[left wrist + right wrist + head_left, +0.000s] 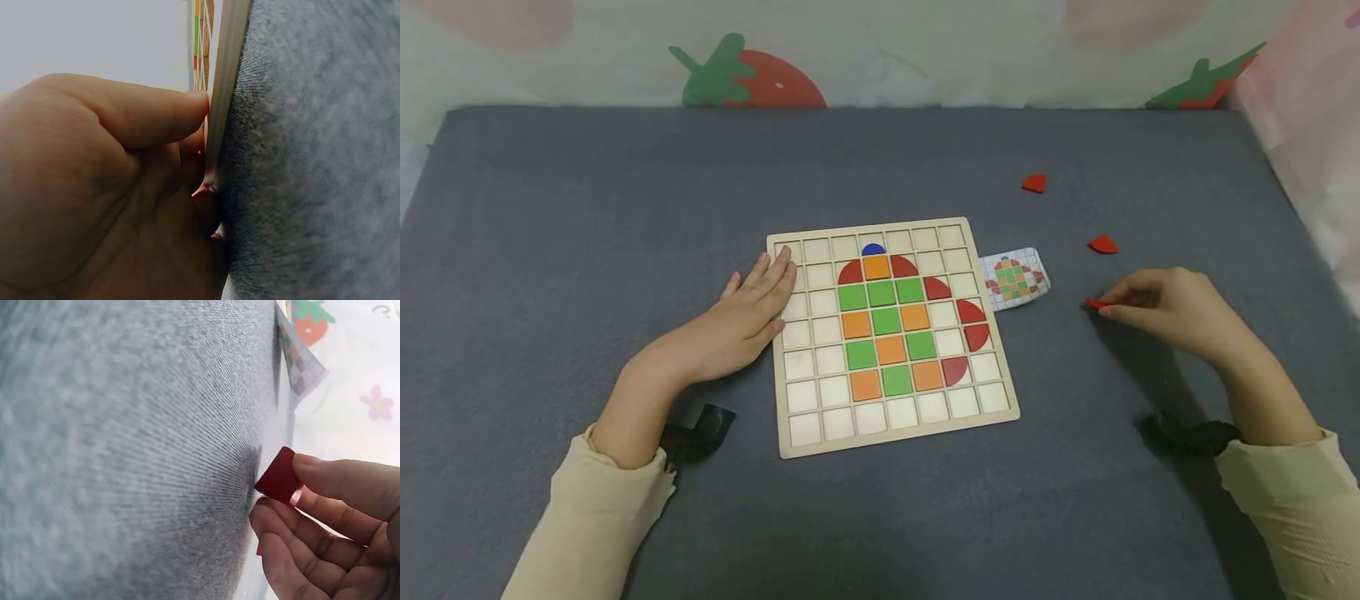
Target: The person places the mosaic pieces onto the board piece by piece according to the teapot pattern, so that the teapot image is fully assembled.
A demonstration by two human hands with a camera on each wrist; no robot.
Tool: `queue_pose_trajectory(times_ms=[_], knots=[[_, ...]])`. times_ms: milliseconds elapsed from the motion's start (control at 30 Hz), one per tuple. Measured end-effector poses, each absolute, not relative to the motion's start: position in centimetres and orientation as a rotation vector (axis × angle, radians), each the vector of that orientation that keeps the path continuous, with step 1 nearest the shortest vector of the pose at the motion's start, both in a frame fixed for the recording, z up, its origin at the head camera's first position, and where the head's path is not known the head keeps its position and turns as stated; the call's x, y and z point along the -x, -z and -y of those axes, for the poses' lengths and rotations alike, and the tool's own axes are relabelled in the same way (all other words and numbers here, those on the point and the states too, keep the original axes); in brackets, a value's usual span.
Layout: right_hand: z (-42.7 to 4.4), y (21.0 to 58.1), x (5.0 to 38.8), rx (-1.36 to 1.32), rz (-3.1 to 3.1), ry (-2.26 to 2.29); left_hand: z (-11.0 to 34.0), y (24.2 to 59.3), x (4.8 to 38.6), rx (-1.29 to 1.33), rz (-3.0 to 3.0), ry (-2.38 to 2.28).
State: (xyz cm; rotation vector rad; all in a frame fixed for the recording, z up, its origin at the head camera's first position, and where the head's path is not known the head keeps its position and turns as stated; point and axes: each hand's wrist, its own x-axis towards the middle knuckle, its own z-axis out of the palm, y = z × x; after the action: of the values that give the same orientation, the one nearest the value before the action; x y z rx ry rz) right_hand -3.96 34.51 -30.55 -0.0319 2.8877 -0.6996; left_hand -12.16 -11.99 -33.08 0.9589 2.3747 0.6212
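A wooden grid board [805, 428] lies slightly turned on the grey cloth, with green and orange squares, red quarter-circles and a blue half-round piece in its cells. My left hand [733, 317] rests at its left edge, fingers straight and extended onto the frame. In the left wrist view the thumb [169, 115] touches the board's rim. To the right of the board, my right hand [1183, 317] pinches a red quarter-circle piece [279, 478] between thumb and fingers, close above the cloth. A pattern card [1033, 290] sticks out from the board's right side.
Two loose red quarter-circle pieces, one farther back [1034, 183] and one nearer the right hand [1103, 244], lie on the cloth. Black wrist-worn parts [700, 433] show by both wrists. A strawberry-print sheet [925, 58] hangs behind the table.
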Motion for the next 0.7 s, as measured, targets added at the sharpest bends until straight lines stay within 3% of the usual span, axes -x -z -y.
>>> queue_pose_trajectory(times_ms=[400,700], knots=[[-33.3,28.8,4.8,-0.064,-2.933,0.781,12.1,33.1,12.1,-0.963,-2.369,-0.643],[-29.4,27.0,6.2,0.113,-2.936,0.911,12.1,32.9,12.2,-0.96,-2.36,-0.651]])
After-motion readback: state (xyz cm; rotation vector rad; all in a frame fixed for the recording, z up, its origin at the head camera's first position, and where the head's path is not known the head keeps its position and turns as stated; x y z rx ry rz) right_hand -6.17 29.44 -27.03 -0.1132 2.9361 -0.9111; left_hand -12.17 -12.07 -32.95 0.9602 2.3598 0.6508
